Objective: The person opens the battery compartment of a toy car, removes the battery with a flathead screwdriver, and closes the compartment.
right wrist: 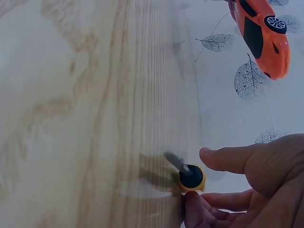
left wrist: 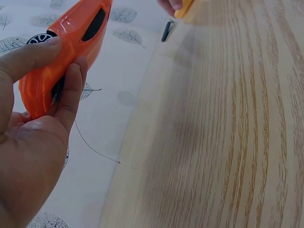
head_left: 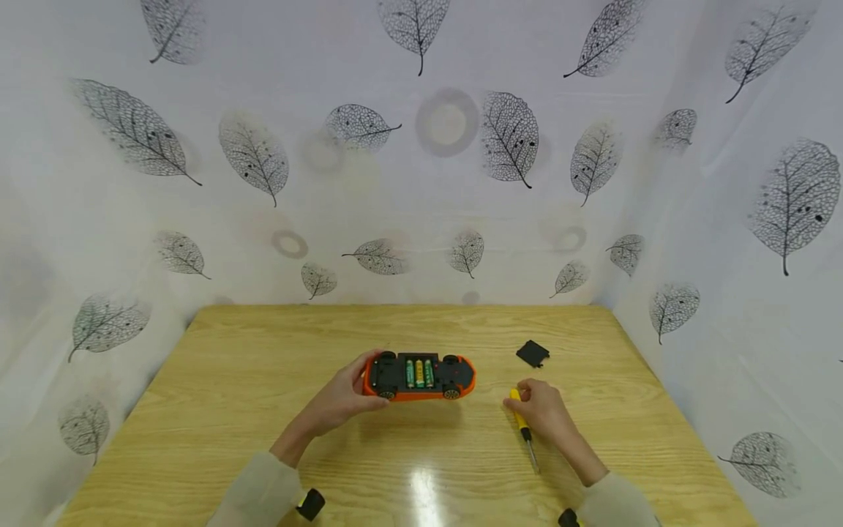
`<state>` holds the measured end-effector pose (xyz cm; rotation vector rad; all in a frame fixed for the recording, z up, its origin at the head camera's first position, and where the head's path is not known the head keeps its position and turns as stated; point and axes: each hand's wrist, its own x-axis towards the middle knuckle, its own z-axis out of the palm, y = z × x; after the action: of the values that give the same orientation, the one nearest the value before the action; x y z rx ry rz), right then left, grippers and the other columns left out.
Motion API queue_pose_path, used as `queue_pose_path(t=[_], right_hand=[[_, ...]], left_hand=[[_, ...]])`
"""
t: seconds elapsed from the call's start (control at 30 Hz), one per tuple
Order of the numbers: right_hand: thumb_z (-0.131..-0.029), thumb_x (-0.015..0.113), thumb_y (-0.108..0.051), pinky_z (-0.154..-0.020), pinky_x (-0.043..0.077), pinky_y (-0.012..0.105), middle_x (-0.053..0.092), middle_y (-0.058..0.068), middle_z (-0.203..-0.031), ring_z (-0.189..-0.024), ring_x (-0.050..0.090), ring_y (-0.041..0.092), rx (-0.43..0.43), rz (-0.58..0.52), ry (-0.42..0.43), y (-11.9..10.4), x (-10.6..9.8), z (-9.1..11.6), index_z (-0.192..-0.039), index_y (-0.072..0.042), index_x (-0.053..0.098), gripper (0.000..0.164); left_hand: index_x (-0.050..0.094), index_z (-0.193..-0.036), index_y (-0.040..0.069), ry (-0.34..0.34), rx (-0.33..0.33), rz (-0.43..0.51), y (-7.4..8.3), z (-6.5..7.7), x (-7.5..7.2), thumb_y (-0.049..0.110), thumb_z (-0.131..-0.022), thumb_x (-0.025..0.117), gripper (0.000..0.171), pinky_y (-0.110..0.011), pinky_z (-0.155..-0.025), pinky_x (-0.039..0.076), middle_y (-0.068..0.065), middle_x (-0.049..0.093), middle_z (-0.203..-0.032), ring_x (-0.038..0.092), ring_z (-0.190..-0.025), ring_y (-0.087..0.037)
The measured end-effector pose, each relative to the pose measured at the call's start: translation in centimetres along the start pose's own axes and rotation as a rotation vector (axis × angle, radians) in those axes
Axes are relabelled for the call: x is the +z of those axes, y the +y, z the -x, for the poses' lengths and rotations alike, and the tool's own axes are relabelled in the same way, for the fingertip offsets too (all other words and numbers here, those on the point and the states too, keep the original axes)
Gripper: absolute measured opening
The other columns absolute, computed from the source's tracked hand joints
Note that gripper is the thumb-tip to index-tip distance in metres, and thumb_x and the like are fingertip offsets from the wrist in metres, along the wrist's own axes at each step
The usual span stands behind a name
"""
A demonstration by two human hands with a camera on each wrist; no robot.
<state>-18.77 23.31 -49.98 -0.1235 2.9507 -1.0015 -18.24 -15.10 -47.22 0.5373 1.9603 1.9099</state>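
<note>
My left hand [head_left: 339, 397] grips the rear of an orange toy car [head_left: 461, 379], thumb on one side and fingers on the other. The underside faces my head camera, with several green and yellow batteries [head_left: 419, 373] in its uncovered battery compartment. In the left wrist view a thin dark wire [left wrist: 90, 145] trails below the car. On the right, my right hand [head_left: 545, 411] holds a screwdriver [head_left: 519, 419] by its yellow handle. Its metal shaft [right wrist: 175, 161] points back toward my body, low over the table.
A small black battery cover [head_left: 532, 353] lies on the wooden table [head_left: 263, 344], beyond my right hand. White curtains with a leaf print [head_left: 395, 183] enclose the table at the back and both sides. Black wrist cameras [head_left: 312, 504] sit near my sleeves.
</note>
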Motion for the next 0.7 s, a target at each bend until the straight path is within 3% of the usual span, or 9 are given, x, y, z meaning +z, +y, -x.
queue_pose_path(t=[0.07,0.13,0.27,0.4,0.53,0.7], right_hand=[[-0.09,0.079,-0.015,-0.058,0.034,0.027,0.048,0.002,-0.07,-0.058,0.041,0.014,0.005,-0.007,-0.008,0.02,0.15,0.01,-0.103,0.01,0.065,0.031],[-0.088,0.08,-0.012,-0.057,0.034,0.026,0.049,0.001,-0.069,-0.057,0.041,0.013,-0.001,-0.013,0.001,-0.01,0.3,0.04,-0.105,0.01,0.067,0.031],[-0.087,0.08,-0.008,-0.053,0.027,0.023,0.039,-0.002,-0.062,-0.053,0.034,0.011,-0.005,-0.029,-0.001,-0.17,0.53,-0.05,-0.082,0.001,0.064,0.019],[-0.087,0.079,-0.007,-0.052,0.023,0.022,0.032,-0.004,-0.06,-0.052,0.031,0.01,0.011,-0.034,-0.009,-0.34,0.6,-0.16,-0.069,-0.008,0.052,0.032],[-0.086,0.08,-0.007,-0.053,0.037,0.023,0.052,0.0,-0.068,-0.058,0.046,0.012,0.047,-0.016,-0.009,-0.52,0.41,-0.21,-0.083,0.002,0.067,0.016],[-0.085,0.079,-0.005,-0.062,0.056,0.032,0.072,0.013,-0.089,-0.07,0.062,0.016,0.068,-0.014,-0.001,-0.67,0.11,-0.25,-0.103,0.012,0.073,0.026]], left_hand=[[0.019,-0.161,-0.003,0.001,0.001,-0.001,0.01,-0.02,0.0,-0.004,-0.091,0.075,0.09,-0.032,-0.1,0.054,-0.03,0.03,-0.159,0.052,-0.133,-0.038],[0.019,-0.161,-0.003,0.001,0.002,-0.001,0.02,-0.03,0.0,-0.003,-0.09,0.075,0.091,-0.032,-0.1,0.054,-0.03,0.03,-0.159,0.053,-0.133,-0.038],[0.019,-0.161,-0.003,0.002,0.002,0.001,-0.01,-0.07,0.01,-0.003,-0.09,0.075,0.09,-0.033,-0.099,0.055,-0.03,0.03,-0.159,0.054,-0.132,-0.037],[0.021,-0.161,-0.002,0.003,0.002,-0.003,-0.02,-0.11,0.07,-0.004,-0.091,0.075,0.088,-0.033,-0.099,0.055,-0.03,0.031,-0.158,0.055,-0.131,-0.036],[0.023,-0.161,-0.001,0.002,0.002,-0.003,0.0,-0.12,0.14,-0.005,-0.091,0.074,0.087,-0.033,-0.099,0.055,-0.03,0.031,-0.158,0.054,-0.131,-0.036],[0.022,-0.161,-0.001,-0.008,0.009,0.01,-0.08,-0.2,0.12,-0.003,-0.091,0.075,0.088,-0.034,-0.099,0.055,-0.03,0.031,-0.158,0.054,-0.131,-0.036]])
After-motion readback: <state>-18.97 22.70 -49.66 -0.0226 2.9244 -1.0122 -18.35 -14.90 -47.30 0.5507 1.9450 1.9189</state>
